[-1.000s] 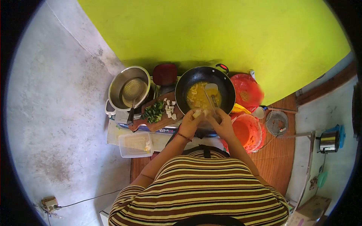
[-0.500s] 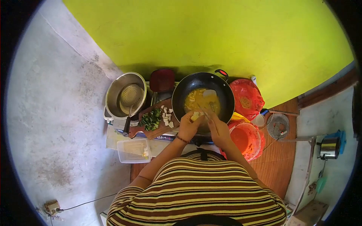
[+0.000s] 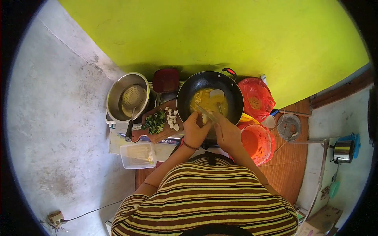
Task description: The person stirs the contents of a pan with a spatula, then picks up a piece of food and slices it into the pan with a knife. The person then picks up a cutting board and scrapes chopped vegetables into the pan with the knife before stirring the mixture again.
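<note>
Over the near side of a black wok (image 3: 189, 88), my left hand (image 3: 195, 131) is closed around a pale yellowish piece of food (image 3: 204, 118), mostly covered by the fingers. My right hand (image 3: 228, 133) grips a small knife (image 3: 205, 112), its blade pointing up and left across the food piece. The knife's handle is hidden in my fingers. Yellow broth with pale pieces (image 3: 201, 97) lies in the wok, and a spatula (image 3: 217, 94) rests in it. Left of the wok, a wooden cutting board (image 3: 157, 137) bears chopped greens (image 3: 156, 122) and white chunks (image 3: 172, 118).
A steel pot (image 3: 114, 100) with a skimmer (image 3: 134, 97) stands far left, a dark red bowl (image 3: 165, 80) behind the board. In front is a clear plastic container (image 3: 132, 161). Two red bag-lined containers (image 3: 254, 88), (image 3: 252, 143) stand right of the wok, near a wire basket (image 3: 289, 127).
The knife has swung so its blade now shows plainly, pointing left over the food piece. Both hands have shifted slightly, staying above the wok's near edge. The whole view has moved a little.
</note>
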A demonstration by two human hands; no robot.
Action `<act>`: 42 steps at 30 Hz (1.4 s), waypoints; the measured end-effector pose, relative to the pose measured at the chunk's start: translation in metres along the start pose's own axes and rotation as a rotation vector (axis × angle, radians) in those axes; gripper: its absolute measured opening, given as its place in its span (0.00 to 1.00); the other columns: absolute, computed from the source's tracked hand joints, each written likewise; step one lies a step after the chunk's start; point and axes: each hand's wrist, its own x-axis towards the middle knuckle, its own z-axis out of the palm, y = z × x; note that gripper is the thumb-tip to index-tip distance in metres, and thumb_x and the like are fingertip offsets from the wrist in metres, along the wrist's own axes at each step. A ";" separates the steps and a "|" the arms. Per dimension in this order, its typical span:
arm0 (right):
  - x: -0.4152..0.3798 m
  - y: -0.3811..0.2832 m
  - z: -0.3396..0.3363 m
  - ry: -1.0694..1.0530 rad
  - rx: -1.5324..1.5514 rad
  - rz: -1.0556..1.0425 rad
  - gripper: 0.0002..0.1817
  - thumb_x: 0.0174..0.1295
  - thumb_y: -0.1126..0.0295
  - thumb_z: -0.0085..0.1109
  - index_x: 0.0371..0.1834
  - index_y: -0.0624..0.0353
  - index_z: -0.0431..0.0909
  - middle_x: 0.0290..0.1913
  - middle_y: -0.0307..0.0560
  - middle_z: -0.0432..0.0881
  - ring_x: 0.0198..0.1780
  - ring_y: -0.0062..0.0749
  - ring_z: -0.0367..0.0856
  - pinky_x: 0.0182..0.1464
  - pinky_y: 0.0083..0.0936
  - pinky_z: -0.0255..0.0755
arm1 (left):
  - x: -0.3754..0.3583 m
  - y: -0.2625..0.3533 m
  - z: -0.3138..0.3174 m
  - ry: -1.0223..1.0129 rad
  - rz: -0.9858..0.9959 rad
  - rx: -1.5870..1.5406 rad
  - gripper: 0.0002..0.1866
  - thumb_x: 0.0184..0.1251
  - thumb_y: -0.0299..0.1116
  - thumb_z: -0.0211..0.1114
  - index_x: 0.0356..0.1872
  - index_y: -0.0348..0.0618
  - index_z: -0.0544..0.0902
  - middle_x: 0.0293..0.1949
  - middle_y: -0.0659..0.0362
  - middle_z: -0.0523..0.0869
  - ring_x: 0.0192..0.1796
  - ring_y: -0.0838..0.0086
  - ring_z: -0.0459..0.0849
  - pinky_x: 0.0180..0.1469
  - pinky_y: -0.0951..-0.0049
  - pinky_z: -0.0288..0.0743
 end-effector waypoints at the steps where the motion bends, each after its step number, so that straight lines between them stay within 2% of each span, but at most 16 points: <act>1: 0.000 0.000 0.001 -0.014 0.004 0.020 0.17 0.68 0.61 0.41 0.54 0.55 0.68 0.38 0.57 0.79 0.35 0.54 0.79 0.35 0.41 0.73 | -0.001 0.000 0.000 0.003 -0.013 0.006 0.14 0.56 0.24 0.66 0.44 0.32 0.77 0.37 0.59 0.83 0.39 0.79 0.81 0.43 0.79 0.75; 3: -0.001 0.000 0.002 -0.039 0.012 0.061 0.15 0.68 0.60 0.39 0.50 0.57 0.68 0.37 0.59 0.79 0.35 0.56 0.78 0.35 0.43 0.71 | -0.003 0.001 0.002 0.007 -0.037 0.017 0.14 0.55 0.24 0.67 0.43 0.31 0.77 0.36 0.59 0.83 0.38 0.80 0.81 0.42 0.79 0.75; 6: -0.002 0.006 0.005 -0.131 0.157 0.197 0.16 0.70 0.58 0.36 0.43 0.59 0.67 0.34 0.63 0.78 0.36 0.61 0.77 0.36 0.47 0.68 | -0.008 0.002 0.008 0.025 -0.070 -0.164 0.13 0.56 0.24 0.67 0.42 0.31 0.77 0.37 0.58 0.83 0.39 0.80 0.81 0.42 0.79 0.75; 9: -0.002 0.007 0.006 -0.166 0.218 0.274 0.17 0.71 0.57 0.34 0.41 0.61 0.65 0.31 0.67 0.76 0.36 0.64 0.75 0.36 0.50 0.66 | -0.011 -0.009 0.011 0.012 -0.078 -0.215 0.13 0.57 0.24 0.67 0.42 0.32 0.78 0.37 0.58 0.83 0.39 0.80 0.81 0.41 0.80 0.75; 12: -0.003 0.014 0.011 -0.111 0.221 0.227 0.18 0.71 0.56 0.34 0.40 0.62 0.66 0.30 0.67 0.76 0.36 0.65 0.75 0.35 0.50 0.65 | -0.015 -0.008 0.013 -0.008 -0.109 -0.272 0.14 0.57 0.24 0.67 0.44 0.32 0.77 0.38 0.57 0.83 0.39 0.79 0.81 0.42 0.80 0.75; 18: 0.008 0.031 0.011 -0.111 0.284 0.328 0.20 0.71 0.56 0.35 0.38 0.65 0.68 0.25 0.66 0.75 0.32 0.64 0.75 0.33 0.47 0.66 | -0.004 -0.019 0.009 0.035 -0.130 -0.535 0.14 0.57 0.22 0.66 0.44 0.32 0.76 0.39 0.58 0.83 0.38 0.77 0.82 0.43 0.77 0.78; 21: 0.013 0.036 0.011 -0.105 0.375 0.352 0.22 0.71 0.54 0.36 0.36 0.65 0.68 0.22 0.56 0.75 0.25 0.49 0.76 0.30 0.38 0.67 | 0.003 -0.024 0.005 0.009 -0.191 -0.566 0.14 0.58 0.22 0.65 0.45 0.35 0.75 0.40 0.58 0.83 0.39 0.76 0.83 0.44 0.76 0.79; 24: 0.015 0.035 0.012 -0.142 0.693 0.414 0.23 0.72 0.52 0.37 0.34 0.64 0.69 0.21 0.45 0.74 0.22 0.30 0.72 0.27 0.28 0.65 | 0.007 -0.032 0.004 -0.087 -0.356 -0.689 0.15 0.58 0.23 0.66 0.46 0.38 0.75 0.40 0.58 0.83 0.40 0.76 0.82 0.43 0.78 0.79; 27: 0.015 0.034 0.012 -0.197 0.775 0.425 0.22 0.72 0.52 0.37 0.35 0.62 0.69 0.22 0.40 0.73 0.22 0.22 0.69 0.26 0.22 0.64 | 0.005 -0.025 0.006 -0.164 -0.481 -0.826 0.15 0.58 0.24 0.66 0.47 0.41 0.75 0.40 0.59 0.83 0.41 0.76 0.82 0.40 0.80 0.78; 30: 0.017 0.030 0.009 -0.239 0.676 0.452 0.20 0.72 0.54 0.36 0.36 0.62 0.69 0.21 0.40 0.73 0.21 0.23 0.70 0.25 0.22 0.64 | 0.005 -0.038 0.011 -0.171 -0.346 -0.601 0.15 0.58 0.25 0.67 0.46 0.42 0.76 0.41 0.59 0.83 0.40 0.77 0.83 0.36 0.82 0.76; 33: 0.017 0.026 0.006 -0.264 0.708 0.468 0.20 0.72 0.55 0.36 0.35 0.62 0.68 0.20 0.42 0.73 0.20 0.25 0.71 0.25 0.24 0.65 | 0.007 -0.046 0.014 -0.144 -0.393 -0.619 0.14 0.58 0.26 0.67 0.45 0.43 0.76 0.41 0.59 0.84 0.38 0.78 0.83 0.34 0.83 0.75; 39: 0.015 0.027 0.009 -0.172 0.455 0.308 0.18 0.72 0.58 0.36 0.35 0.63 0.66 0.19 0.47 0.76 0.19 0.30 0.75 0.24 0.27 0.67 | 0.009 -0.038 0.012 -0.147 -0.495 -0.685 0.14 0.58 0.26 0.67 0.45 0.42 0.76 0.38 0.60 0.84 0.37 0.80 0.83 0.33 0.84 0.75; 42: 0.015 0.027 0.010 -0.180 0.404 0.294 0.18 0.72 0.58 0.37 0.36 0.64 0.65 0.19 0.49 0.76 0.20 0.34 0.76 0.25 0.29 0.68 | 0.009 -0.044 0.016 -0.152 -0.455 -0.670 0.14 0.58 0.25 0.67 0.45 0.41 0.76 0.38 0.60 0.84 0.37 0.79 0.83 0.33 0.83 0.75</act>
